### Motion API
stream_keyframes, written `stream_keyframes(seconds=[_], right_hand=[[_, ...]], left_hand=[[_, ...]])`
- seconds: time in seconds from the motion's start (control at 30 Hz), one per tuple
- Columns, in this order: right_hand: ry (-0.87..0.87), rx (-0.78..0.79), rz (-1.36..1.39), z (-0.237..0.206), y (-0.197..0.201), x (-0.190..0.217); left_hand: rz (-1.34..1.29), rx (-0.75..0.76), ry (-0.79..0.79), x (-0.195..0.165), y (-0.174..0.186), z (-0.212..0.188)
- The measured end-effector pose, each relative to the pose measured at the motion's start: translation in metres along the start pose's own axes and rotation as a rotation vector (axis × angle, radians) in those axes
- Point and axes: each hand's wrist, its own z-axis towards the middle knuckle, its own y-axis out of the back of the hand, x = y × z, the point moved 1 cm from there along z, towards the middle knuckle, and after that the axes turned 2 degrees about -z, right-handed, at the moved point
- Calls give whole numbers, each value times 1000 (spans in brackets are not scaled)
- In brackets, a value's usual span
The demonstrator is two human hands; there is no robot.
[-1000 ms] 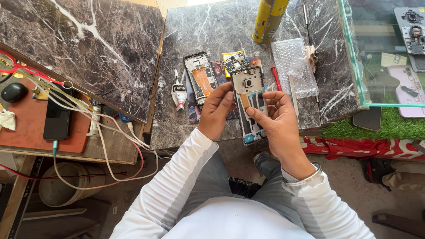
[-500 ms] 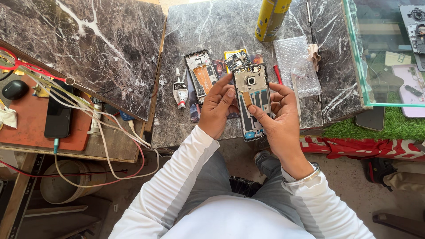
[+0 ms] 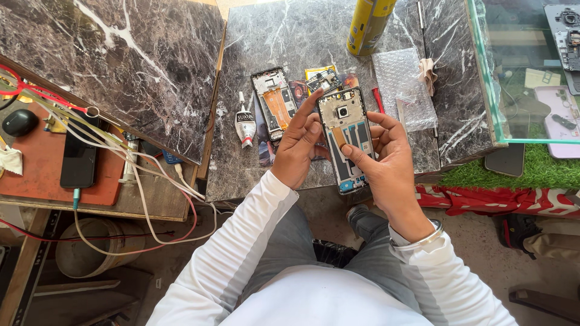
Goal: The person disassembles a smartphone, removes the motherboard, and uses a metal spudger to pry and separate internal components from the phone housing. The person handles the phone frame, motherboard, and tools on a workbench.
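Both hands now hold the opened phone frame (image 3: 346,137) a little lower and nearer the body than a second ago, and the right thumb has slid onto its middle. That frame stands upright between the hands, above the front edge of the dark marble table (image 3: 272,36), its camera opening at the top. On the frame's left edge the left hand (image 3: 300,145) presses, its index finger stretched up along the edge and the other fingers curled. From the other side the right hand (image 3: 386,160) pinches the frame, thumb on the orange strip, fingers wrapped behind. Just beyond lie a second opened phone (image 3: 275,102) (flat on the marble), a small glue tube (image 3: 244,122), a yellow spray can (image 3: 368,24) and a piece of bubble wrap (image 3: 403,84).
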Motion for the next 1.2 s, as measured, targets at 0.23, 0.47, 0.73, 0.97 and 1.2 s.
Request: stream_keyframes(seconds=[0.23,0.47,0.73,0.97,1.2], right_hand=[[-19,-7,2,-1,-2,0],[-21,-10,12,-2,2,0],[-26,-10,40,0,0,-6],[-68,-11,103,0,3,-7],[-99,-15,133,3,4,-7]], left_hand=[[28,-5,-9,3,3,0],[22,16,-1,3,0,0],[98,9,-27,0,1,-2],[64,36,15,-3,-1,-3],[41,53,17,-4,-1,-3]])
